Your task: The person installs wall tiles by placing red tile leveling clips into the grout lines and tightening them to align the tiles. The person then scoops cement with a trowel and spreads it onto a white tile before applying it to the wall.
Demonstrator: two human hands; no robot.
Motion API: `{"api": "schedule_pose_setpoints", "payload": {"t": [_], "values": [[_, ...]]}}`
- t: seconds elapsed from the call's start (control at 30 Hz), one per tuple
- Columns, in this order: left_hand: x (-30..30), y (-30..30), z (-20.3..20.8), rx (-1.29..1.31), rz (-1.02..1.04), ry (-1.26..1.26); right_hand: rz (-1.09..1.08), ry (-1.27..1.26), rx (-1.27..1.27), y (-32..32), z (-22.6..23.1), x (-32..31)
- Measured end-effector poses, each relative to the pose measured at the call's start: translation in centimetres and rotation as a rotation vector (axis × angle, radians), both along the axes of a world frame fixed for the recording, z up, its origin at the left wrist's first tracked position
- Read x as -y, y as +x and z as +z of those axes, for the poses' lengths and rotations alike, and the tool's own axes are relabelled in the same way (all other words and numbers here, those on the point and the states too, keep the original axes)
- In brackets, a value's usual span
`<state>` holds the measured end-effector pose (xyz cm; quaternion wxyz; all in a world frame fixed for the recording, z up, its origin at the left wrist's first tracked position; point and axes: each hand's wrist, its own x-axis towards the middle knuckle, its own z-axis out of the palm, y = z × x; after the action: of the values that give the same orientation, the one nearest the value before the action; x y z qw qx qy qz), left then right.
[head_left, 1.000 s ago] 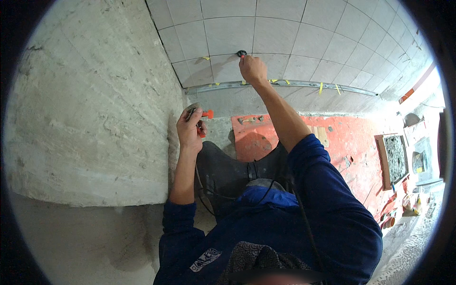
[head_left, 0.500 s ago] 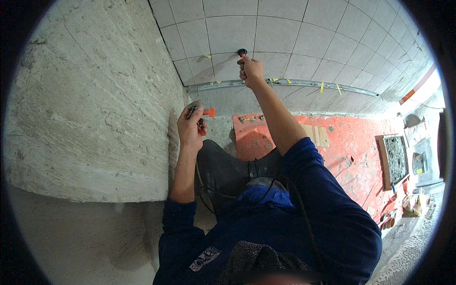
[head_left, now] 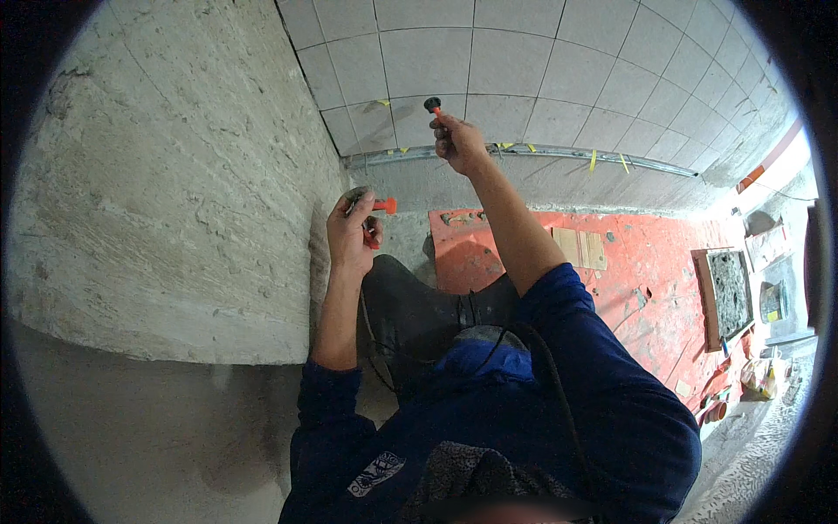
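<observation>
My right hand (head_left: pixel 458 144) is closed round a small red piece with a round black head (head_left: pixel 432 105). The black head points up and away, in front of the grey tiled wall (head_left: pixel 511 65); whether it touches the tiles I cannot tell. Lower and to the left, my left hand (head_left: pixel 351 229) is curled beside the rough concrete wall. Out of its fingers stick orange-red pieces; one has a flat, flanged end (head_left: pixel 384 205), and another red end (head_left: pixel 373 240) shows lower in the palm. Something dark is also partly visible inside that grip.
A metal rail (head_left: pixel 628 160) runs along the tiles' lower edge, with yellow strips (head_left: pixel 593 161) at it. Rough concrete (head_left: pixel 175 192) rises on the left. A dirty red sheet (head_left: pixel 628 253) covers floor at right, bearing cardboard (head_left: pixel 578 249) and a tray of grey material (head_left: pixel 727 284).
My right hand has drawn back slightly toward me, and the black head has shifted a little left and down, tilting left. My left hand has barely moved.
</observation>
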<state>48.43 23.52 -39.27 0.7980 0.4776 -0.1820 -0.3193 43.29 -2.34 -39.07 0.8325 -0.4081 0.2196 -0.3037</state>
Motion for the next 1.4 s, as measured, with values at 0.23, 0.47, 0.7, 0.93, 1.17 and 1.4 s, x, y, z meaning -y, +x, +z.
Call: {"api": "schedule_pose_setpoints", "payload": {"t": [0.23,0.47,0.7,0.93,1.17,1.4], "values": [[-0.1,0.5,-0.7,-0.068,-0.001,0.033,-0.045,-0.623,-0.361,-5.0,-2.9,-2.6],[3.9,-3.2,-2.6,0.062,-0.236,0.197,0.096,-0.73,-0.361,-11.3,-6.0,-7.6],[6.2,-4.8,-4.1,0.371,-0.403,0.405,0.053,-1.206,-0.557,-14.2,-8.1,-9.8],[4.0,-4.2,-3.7,0.282,-0.296,0.474,0.442,-1.068,-0.491,-15.1,-8.9,-8.3],[-2.2,-2.6,-1.1,0.11,0.013,0.34,0.279,-0.931,-0.404,-10.8,-8.4,-6.3],[-5.4,-4.4,-4.1,-0.026,0.029,0.311,0.129,-0.886,-0.398,-5.6,-6.0,-5.7]]}}
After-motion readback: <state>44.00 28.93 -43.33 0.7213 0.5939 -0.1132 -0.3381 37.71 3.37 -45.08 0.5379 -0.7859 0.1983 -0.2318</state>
